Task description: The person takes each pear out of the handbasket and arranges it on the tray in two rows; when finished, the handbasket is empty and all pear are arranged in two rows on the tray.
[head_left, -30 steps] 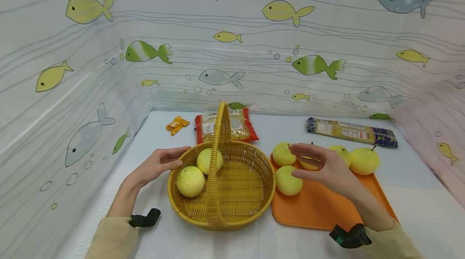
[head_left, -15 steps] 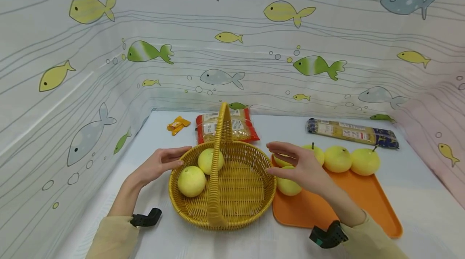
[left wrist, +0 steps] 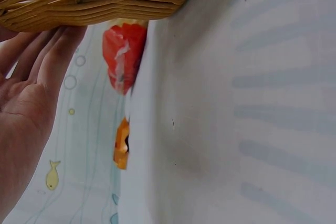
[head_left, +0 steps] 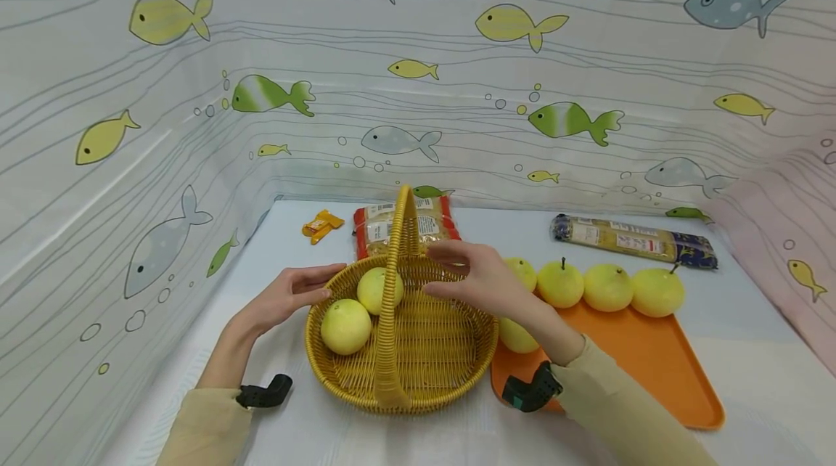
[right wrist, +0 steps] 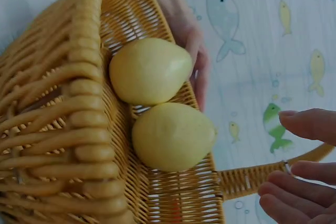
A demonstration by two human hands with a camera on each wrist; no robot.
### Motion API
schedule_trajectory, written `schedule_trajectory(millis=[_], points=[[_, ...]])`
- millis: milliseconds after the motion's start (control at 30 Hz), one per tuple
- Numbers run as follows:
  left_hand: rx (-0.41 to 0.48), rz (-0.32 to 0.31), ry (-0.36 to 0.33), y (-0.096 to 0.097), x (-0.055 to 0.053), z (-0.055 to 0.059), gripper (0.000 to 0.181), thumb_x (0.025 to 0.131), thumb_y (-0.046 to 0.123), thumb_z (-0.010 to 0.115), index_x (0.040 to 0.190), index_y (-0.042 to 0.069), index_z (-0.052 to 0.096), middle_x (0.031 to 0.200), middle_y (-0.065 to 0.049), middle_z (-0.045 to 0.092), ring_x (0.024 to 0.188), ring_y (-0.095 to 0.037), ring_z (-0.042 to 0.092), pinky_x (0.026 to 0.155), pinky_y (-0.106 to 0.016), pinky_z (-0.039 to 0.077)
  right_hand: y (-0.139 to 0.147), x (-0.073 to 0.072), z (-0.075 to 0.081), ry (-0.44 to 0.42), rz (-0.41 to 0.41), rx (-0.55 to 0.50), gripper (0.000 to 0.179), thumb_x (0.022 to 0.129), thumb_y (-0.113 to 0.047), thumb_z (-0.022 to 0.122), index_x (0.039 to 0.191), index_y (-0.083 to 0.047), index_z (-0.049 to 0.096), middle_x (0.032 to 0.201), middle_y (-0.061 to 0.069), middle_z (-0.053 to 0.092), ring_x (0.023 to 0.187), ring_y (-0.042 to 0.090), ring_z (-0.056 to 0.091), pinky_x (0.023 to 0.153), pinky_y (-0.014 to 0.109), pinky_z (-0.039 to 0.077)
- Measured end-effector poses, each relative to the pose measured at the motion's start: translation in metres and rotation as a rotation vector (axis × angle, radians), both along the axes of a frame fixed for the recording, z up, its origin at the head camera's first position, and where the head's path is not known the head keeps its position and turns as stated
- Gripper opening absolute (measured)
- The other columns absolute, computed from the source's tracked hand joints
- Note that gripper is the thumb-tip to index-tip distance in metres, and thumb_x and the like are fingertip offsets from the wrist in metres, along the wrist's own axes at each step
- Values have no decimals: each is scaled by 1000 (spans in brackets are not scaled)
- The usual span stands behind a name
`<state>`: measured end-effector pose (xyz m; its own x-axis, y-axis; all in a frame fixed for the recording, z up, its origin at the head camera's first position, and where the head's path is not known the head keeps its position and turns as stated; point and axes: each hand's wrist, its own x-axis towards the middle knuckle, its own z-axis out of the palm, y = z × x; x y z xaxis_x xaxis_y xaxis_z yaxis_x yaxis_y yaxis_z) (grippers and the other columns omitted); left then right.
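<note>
A yellow wicker basket (head_left: pixel 431 379) with a tall handle stands in the middle of the table. Two pale yellow pears (head_left: pixel 345 326) (right wrist: pixel 150 71) lie in its left side. My left hand (head_left: pixel 287 297) touches the basket's left rim, its fingers lying straight along the outer wall in the left wrist view. Over the basket's right half is my right hand (head_left: pixel 486 281), fingers loosely spread and nothing between them. The right wrist view shows its thumb and fingers (right wrist: pixel 310 124) apart, beside the handle.
An orange tray (head_left: pixel 627 350) right of the basket bears several more pears (head_left: pixel 607 287). Behind are a red-edged clear bag (head_left: pixel 375 223), a small orange packet (head_left: pixel 321 226) and a long blue-ended packet (head_left: pixel 633 239). Fish-printed cloth (head_left: pixel 457 103) encloses the back and sides.
My right hand has moved left from above the tray's pears to above the basket, staying empty. My left hand stays at the basket rim. The pears have not moved.
</note>
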<state>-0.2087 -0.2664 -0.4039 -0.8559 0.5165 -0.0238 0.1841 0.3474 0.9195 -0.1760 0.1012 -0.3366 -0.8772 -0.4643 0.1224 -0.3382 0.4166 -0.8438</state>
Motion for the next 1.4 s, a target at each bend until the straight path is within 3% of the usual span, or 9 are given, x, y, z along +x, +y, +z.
schedule_trajectory(millis=[333, 633, 933, 1233, 1400], points=[[7, 6, -8, 0, 1, -2, 53, 100, 20, 62, 149, 7, 47, 152, -15, 47, 124, -1, 57, 98, -16, 46, -34, -25, -1, -37, 58, 45, 63, 84, -24, 81, 139, -3, 56, 137, 13, 62, 127, 28, 59, 106, 42, 48], [0, -1, -2, 1, 2, -1, 52, 100, 20, 61, 149, 9, 48, 152, -13, 47, 126, -5, 56, 99, -16, 46, -60, -40, -19, -56, 55, 18, 55, 83, -10, 80, 133, 1, 59, 128, 15, 66, 119, 28, 64, 100, 37, 52], [-4, 3, -9, 2, 2, -1, 52, 100, 21, 61, 149, 9, 48, 153, -12, 46, 132, -14, 53, 99, -16, 45, -67, -42, -28, -109, 38, 16, 57, 83, -16, 83, 133, 0, 60, 123, 13, 69, 116, 26, 65, 97, 37, 53], [-3, 8, -5, 2, 3, 2, 53, 100, 21, 62, 149, 8, 48, 153, -12, 47, 131, -14, 53, 99, -16, 45, -70, -43, -35, -52, 67, 96, 52, 81, -17, 85, 127, -2, 66, 116, 10, 72, 107, 23, 68, 92, 34, 55], [-5, 9, -1, 1, 3, 3, 52, 100, 21, 62, 149, 8, 48, 153, -12, 47, 132, -14, 53, 99, -16, 45, -71, -43, -37, -66, 79, 125, 49, 80, -17, 86, 124, -5, 68, 107, 7, 73, 97, 18, 65, 84, 31, 53]])
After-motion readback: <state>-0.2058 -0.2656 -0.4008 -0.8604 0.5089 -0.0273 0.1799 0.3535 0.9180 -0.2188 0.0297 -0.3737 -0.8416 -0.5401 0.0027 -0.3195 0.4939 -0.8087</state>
